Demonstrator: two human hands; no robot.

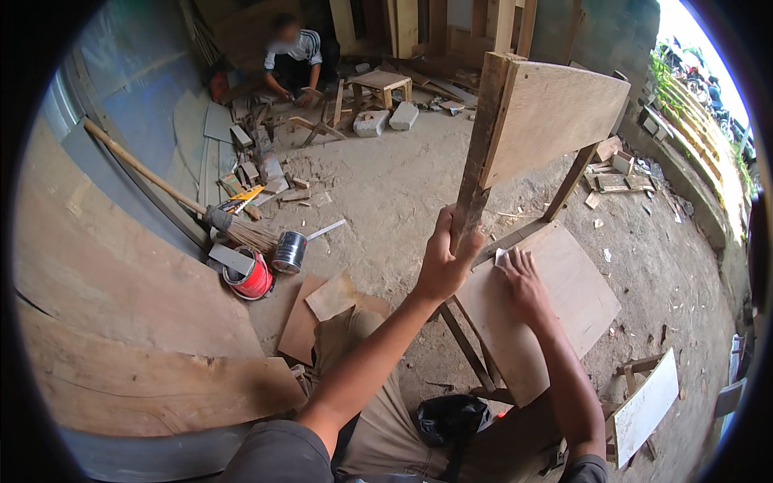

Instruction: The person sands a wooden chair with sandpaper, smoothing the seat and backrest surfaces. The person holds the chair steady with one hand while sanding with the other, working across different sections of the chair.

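A wooden chair stands before me, with a plywood backrest (555,121) and a plywood seat (564,298). My left hand (447,258) is wrapped around the chair's dark left back post (475,173), just below the backrest. On the seat, near its back left corner, my right hand (525,286) presses down with fingers extended. A small pale sheet, apparently sandpaper (501,258), shows at the edge of those fingers; most of it is hidden under the hand.
A red bucket (256,278), a metal can (289,251) and a broom (241,228) are at left. Plywood offcuts (302,322) lie by my leg. A small stool (648,406) stands at lower right. Farther back, another person (298,60) crouches near a low stool (382,80) and concrete blocks (371,123).
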